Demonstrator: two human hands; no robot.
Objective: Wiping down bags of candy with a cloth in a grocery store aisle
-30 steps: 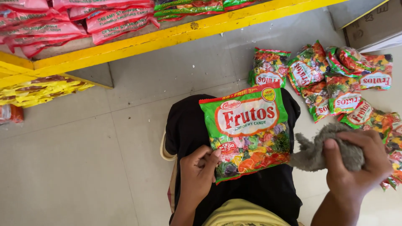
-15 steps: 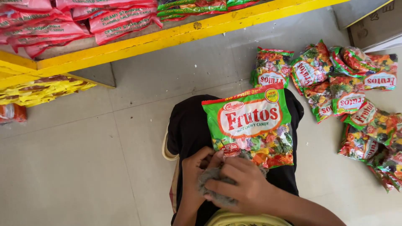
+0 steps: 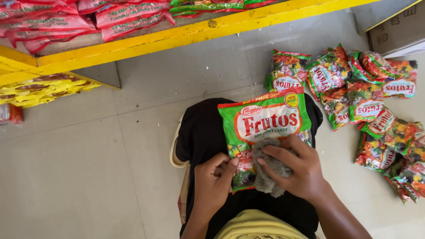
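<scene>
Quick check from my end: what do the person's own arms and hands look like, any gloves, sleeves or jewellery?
Both are bare. The left hand and right hand wear no gloves, and no rings, watch or bands show on the fingers or wrists. The forearms are uncovered to the bottom edge of the head view, so no sleeve is visible. Fingernails look short and unpainted.

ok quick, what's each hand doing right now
Left hand: closed on the lower edge of the candy bag.
Right hand: pressing a grey cloth onto the bag.
</scene>
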